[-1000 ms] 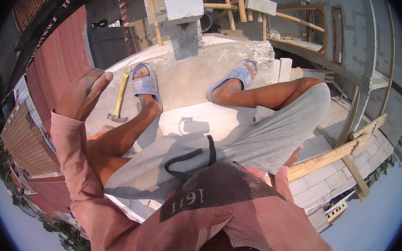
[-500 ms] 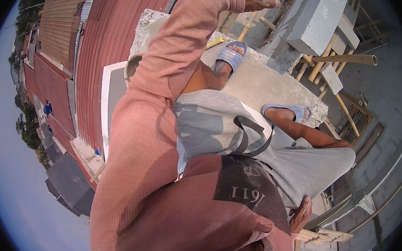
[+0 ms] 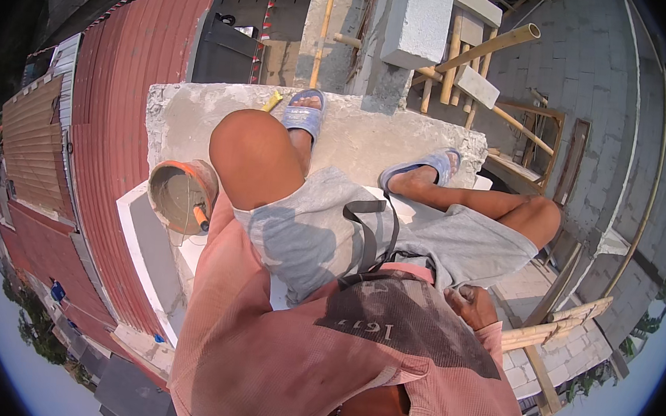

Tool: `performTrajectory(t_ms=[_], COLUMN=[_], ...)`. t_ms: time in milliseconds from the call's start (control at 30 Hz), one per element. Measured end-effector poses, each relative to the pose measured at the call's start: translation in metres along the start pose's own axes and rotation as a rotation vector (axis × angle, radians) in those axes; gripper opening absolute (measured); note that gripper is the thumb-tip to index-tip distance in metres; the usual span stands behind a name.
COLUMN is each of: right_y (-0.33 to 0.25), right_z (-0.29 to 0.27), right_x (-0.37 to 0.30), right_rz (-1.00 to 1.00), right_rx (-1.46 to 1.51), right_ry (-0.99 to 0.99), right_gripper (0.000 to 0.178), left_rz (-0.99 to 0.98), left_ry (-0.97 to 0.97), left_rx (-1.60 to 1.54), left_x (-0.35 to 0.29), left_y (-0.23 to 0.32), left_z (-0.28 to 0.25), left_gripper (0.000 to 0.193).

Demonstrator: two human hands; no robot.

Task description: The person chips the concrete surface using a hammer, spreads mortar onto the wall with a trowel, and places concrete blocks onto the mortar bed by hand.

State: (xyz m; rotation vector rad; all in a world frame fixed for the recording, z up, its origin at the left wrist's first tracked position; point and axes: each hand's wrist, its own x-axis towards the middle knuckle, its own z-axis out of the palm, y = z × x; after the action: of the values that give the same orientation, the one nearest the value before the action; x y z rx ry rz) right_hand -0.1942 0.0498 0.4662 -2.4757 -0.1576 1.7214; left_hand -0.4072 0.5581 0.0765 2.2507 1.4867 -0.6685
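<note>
My right hand (image 3: 472, 306) rests by the grey shorts (image 3: 466, 250) at my right hip, with its fingers curled in. Whether anything is inside them is hidden. On the left, my pink sleeve (image 3: 224, 250) runs down beside the thigh, and my left hand is out of sight behind the bent leg. Close to that sleeve stands an orange-rimmed bucket (image 3: 165, 170) with grey material inside. An orange-handled tool (image 3: 201, 217) leans in it, its working end not visible. A small yellow object (image 3: 272, 101) lies near my left sandal (image 3: 304, 112).
My feet are on a rough concrete slab (image 3: 354, 143) with broken edges. White blocks (image 3: 141, 240) sit at the left. Ahead are a large light block (image 3: 418, 23) and bamboo poles (image 3: 490, 50). Beyond the slab the ground drops lower; red metal roofing (image 3: 135, 83) spreads left.
My left arm, earlier raised forward with its hand showing, has come down beside my leg, uncovering the bucket. The view has turned. My right hand's fingers are now more curled.
</note>
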Motion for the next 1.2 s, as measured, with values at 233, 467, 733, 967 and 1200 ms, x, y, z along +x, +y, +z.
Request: performTrajectory(t_ms=[233, 467, 733, 967, 1200], right_y=[0.032, 0.026, -0.104, -0.209, -0.113], right_z=[0.028, -0.037, -0.138, -0.137, -0.151], right_x=[-0.015, -0.041, -0.034, 0.025, 0.078], right_rz=[0.053, -0.119, -0.853, -0.924, -0.982], right_rx=[0.382, 0.371, 0.406, -0.745, 0.470], right_ry=[0.145, -0.207, 1.165, 1.704, 0.980], right_gripper=[0.044, 0.049, 0.028, 0.043, 0.052], left_rz=[-0.025, 0.089, 0.850, 1.448, 1.866], left_ry=[-0.009, 0.273, 0.469, 0.802, 0.835], left_rx=[0.039, -0.379, -0.357, 0.570, 0.262], left_x=[0.013, 0.033, -0.022, -0.185, -0.229], left_y=[-0.002, -0.012, 0.124, 0.343, 0.441], left_z=[0.015, -0.051, -0.280, -0.359, -0.291], left_gripper=[0.034, 0.027, 0.020, 0.024, 0.039])
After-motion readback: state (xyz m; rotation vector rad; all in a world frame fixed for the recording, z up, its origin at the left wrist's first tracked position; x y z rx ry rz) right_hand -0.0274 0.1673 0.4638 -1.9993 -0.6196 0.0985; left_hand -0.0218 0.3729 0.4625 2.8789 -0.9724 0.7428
